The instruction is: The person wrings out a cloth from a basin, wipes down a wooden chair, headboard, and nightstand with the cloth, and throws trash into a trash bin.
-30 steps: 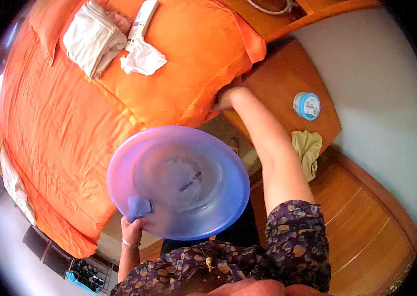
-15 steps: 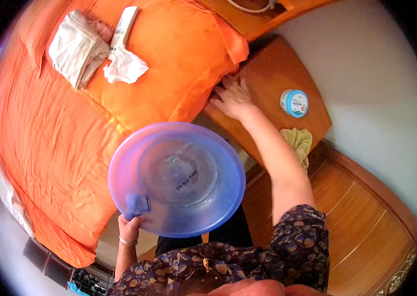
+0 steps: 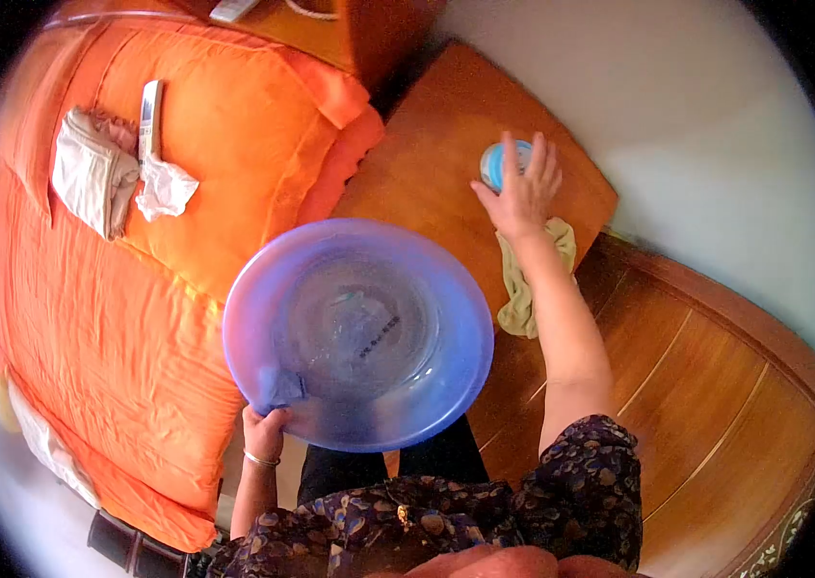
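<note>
My left hand (image 3: 263,432) grips the near-left rim of a translucent blue-purple plastic basin (image 3: 359,424), held level in front of my body. A small dark blue patch, perhaps a folded cloth (image 3: 284,388), shows at the basin's wall just above that hand. Over the wooden tabletop, my right hand (image 3: 526,193) has its fingers spread across a round tub with a light blue lid (image 3: 493,166) and partly covers it. Whether the fingers touch the tub cannot be made out. A crumpled olive-yellow cloth (image 3: 520,306) hangs over the table edge, beneath and beside my right forearm.
An orange-covered bed (image 3: 118,328) fills the left side. On it lie folded pale clothes (image 3: 94,173), a white-and-grey box (image 3: 150,116) and crumpled white tissue (image 3: 168,188). The wooden table (image 3: 427,135) stands between the bed and a pale wall (image 3: 677,125); wooden flooring (image 3: 687,405) is at right.
My right hand has moved from the table's bed-side edge rightward to the blue-lidded tub. The view has shifted to the right. My left hand still holds the basin.
</note>
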Demonstrator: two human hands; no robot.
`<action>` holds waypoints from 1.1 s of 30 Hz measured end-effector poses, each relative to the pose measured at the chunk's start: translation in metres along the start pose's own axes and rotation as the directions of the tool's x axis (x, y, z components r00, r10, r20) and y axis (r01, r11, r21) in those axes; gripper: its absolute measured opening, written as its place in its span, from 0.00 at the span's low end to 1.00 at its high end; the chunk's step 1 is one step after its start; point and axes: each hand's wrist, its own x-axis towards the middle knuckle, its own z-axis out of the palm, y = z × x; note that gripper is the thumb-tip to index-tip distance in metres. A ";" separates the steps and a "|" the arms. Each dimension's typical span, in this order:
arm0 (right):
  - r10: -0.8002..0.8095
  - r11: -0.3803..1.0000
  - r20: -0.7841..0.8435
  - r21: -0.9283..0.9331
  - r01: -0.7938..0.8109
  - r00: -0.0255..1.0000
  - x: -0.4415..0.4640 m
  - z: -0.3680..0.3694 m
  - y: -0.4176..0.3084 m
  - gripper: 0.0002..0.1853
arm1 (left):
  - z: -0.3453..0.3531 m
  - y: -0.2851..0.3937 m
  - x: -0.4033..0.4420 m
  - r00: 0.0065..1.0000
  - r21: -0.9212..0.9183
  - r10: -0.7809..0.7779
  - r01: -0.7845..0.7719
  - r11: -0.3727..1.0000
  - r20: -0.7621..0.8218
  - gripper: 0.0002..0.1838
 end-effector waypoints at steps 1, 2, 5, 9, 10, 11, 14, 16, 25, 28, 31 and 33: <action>0.001 0.994 0.038 0.112 -0.005 0.999 0.003 0.008 0.018 0.44 | 0.007 0.002 0.005 1.000 0.027 -0.013 0.013 1.000 0.017 0.10; -0.004 0.975 0.080 0.222 -0.014 0.997 0.005 0.022 0.036 0.45 | 0.013 0.004 0.009 0.999 0.054 -0.031 0.030 0.998 0.030 0.09; -0.019 0.915 0.113 0.402 -0.029 0.993 0.009 0.043 0.060 0.49 | 0.052 0.015 0.020 0.999 0.004 0.023 -0.023 1.000 0.022 0.09; 0.255 0.870 0.016 0.433 -0.237 0.967 0.012 0.053 0.085 0.48 | 0.063 0.016 0.046 0.996 0.056 0.044 -0.048 0.997 0.073 0.11; 0.299 0.868 0.019 0.410 -0.280 0.954 0.012 0.055 0.096 0.48 | 0.067 0.018 0.054 0.995 0.079 0.040 -0.047 0.996 0.087 0.12; 0.341 0.864 0.020 0.387 -0.322 0.940 0.013 0.058 0.113 0.48 | 0.088 0.031 0.054 0.995 0.030 0.069 -0.071 0.997 0.069 0.11; 0.307 0.899 -0.017 0.333 -0.284 0.952 0.009 0.060 0.156 0.43 | 0.113 0.047 0.066 0.996 0.066 0.049 -0.054 0.996 0.075 0.10; 0.205 0.962 -0.105 0.205 -0.180 0.973 -0.009 0.042 0.165 0.40 | 0.122 0.042 0.080 0.991 0.051 0.121 -0.125 0.991 0.064 0.08; -0.028 0.989 0.402 0.144 -0.033 0.915 -0.159 -0.005 0.112 0.32 | 0.191 0.058 0.113 0.977 0.011 0.204 -0.205 0.979 0.064 0.05; 0.090 0.977 0.373 0.147 -0.154 0.923 -0.179 0.006 0.101 0.30 | 0.212 0.058 0.117 0.980 0.002 0.187 -0.188 0.982 0.061 0.03; 0.088 0.967 0.331 0.198 -0.160 0.940 -0.208 0.017 0.089 0.26 | 0.226 0.050 0.117 0.981 -0.027 0.181 -0.179 0.983 0.076 0.04; 0.013 0.950 0.309 0.293 -0.108 0.951 -0.240 0.023 0.070 0.25 | 0.245 0.055 0.103 0.983 -0.041 0.174 -0.171 0.984 0.064 0.05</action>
